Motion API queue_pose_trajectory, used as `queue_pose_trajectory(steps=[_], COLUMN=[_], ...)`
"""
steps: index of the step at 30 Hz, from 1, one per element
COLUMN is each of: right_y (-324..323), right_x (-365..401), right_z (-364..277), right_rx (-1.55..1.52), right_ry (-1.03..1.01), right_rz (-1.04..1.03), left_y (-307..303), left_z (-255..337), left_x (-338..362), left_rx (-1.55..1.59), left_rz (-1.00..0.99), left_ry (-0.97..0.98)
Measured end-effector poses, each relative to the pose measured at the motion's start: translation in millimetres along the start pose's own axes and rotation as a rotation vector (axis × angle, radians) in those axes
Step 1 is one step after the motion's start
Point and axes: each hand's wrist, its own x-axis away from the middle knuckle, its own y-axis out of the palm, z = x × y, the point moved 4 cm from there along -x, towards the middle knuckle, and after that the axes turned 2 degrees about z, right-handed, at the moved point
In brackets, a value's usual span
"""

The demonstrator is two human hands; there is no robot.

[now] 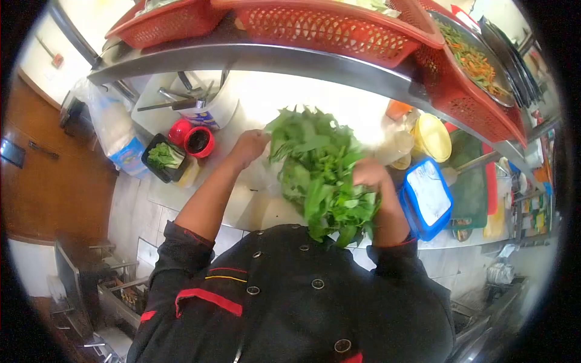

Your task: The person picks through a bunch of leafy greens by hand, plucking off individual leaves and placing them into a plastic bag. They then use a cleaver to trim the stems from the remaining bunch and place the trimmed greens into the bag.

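A big bunch of green leafy stalks (321, 169) lies across the white counter (254, 206) in front of me. My left hand (249, 145) grips the bunch at its left side, near the stems. On the right side my right hand (369, 173) closes on the leaves, partly buried in them. Both arms come out of black sleeves with red trim.
A black tray of greens (163, 158) and a red cup (198, 141) sit at the left. At the right stand a blue-lidded box (427, 197) and a yellow lid (433, 137). Red baskets (327, 27) fill the steel shelf above. A white tub of utensils (203, 103) stands behind.
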Motion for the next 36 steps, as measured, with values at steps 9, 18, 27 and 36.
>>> queue_pose_trajectory(steps=[9,18,27,36], right_y=[1.6,-29.5,-7.7,18.7], right_x=[-30.3,18.0,17.8,1.8], right_z=[25.4,74.5,101.8,165.7], right_rx=[-0.085,-0.702,-0.753,-0.957], right_ry=[-0.067,-0.103,0.026,0.013], right_rz=[0.133,0.575,0.633,0.575], left_y=[-14.9,-3.1,119.1,118.2], left_z=[7.9,51.0,-23.8,62.7], left_x=[-10.8,99.4,62.5,64.0], left_rx=[-0.026,-0.806,0.855,-0.115], left_rz=[-0.139,0.400,-0.539,-0.149], left_ry=[-0.100,0.487,-0.426,0.419])
